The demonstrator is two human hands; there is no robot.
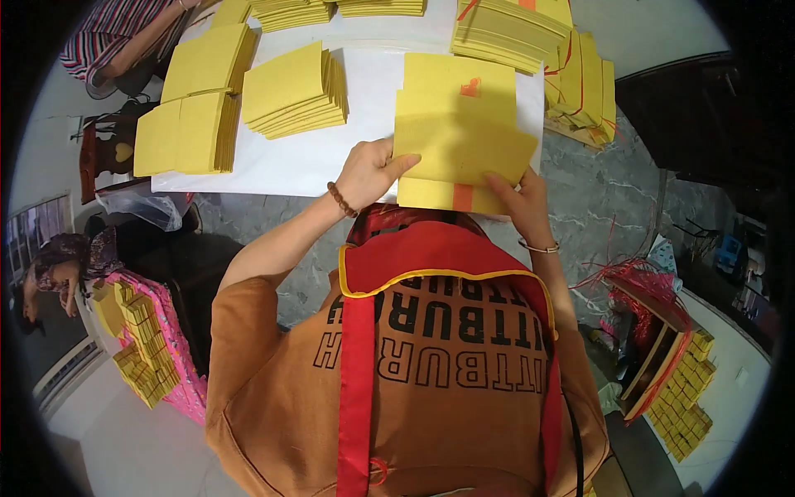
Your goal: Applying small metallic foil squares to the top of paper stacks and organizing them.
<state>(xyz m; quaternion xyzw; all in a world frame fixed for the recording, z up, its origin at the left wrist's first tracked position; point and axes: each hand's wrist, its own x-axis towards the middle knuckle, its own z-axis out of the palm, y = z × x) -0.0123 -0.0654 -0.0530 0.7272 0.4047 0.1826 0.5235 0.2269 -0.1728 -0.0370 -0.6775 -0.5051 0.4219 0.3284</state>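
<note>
Left hand pinches the left edge of the top yellow sheet: thumb on top, fingers curled underneath. Right hand closes on the same sheet's lower right corner, fingertips on top, thumb hidden, so the exact grip there can't be confirmed.

The sheet lies directly between the 2 hands, long axis running left-right, tilted slightly clockwise against the paper stack below it. That stack sits square on the white surface, straight ahead of the person's chest, with an orange mark near its top right and an orange strip at its near edge.

Both hands look equally near; neither has to reach.

Around it: 2 more yellow stacks to the left, tied bundles on the right edge, and another person's striped sleeve far left.
</note>
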